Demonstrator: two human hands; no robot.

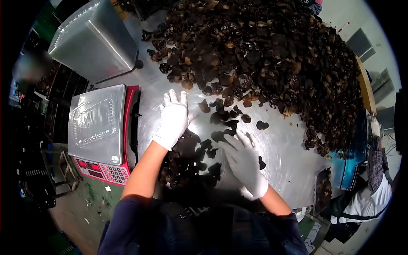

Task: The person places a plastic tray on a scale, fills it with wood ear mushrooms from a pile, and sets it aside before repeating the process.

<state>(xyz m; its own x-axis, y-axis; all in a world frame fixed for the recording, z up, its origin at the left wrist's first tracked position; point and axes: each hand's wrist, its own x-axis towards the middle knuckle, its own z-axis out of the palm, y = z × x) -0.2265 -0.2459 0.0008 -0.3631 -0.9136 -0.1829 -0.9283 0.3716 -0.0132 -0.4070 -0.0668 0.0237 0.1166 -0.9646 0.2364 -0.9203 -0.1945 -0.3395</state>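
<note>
Both my hands wear white gloves. My left hand [173,117] lies over the metal table [280,170], fingers spread and pointing away from me, with nothing in it. To its right, my right hand [244,159] is over the table with its fingers extended, slightly blurred, beside a few loose dark pieces [221,114] that look like dried fungus. A smaller group of dark pieces [174,170] lies near the table's front edge, between my forearms and partly in shadow. The large heap [263,51] of the same brown-black pieces spreads beyond my hands.
A red scale [131,123] with a clear plastic tray [95,117] on it stands at left. Behind it is a stack of clear containers [97,42]. At right, a blue bin [350,165] is near another person [369,195], whose gloved hand reaches toward the table edge.
</note>
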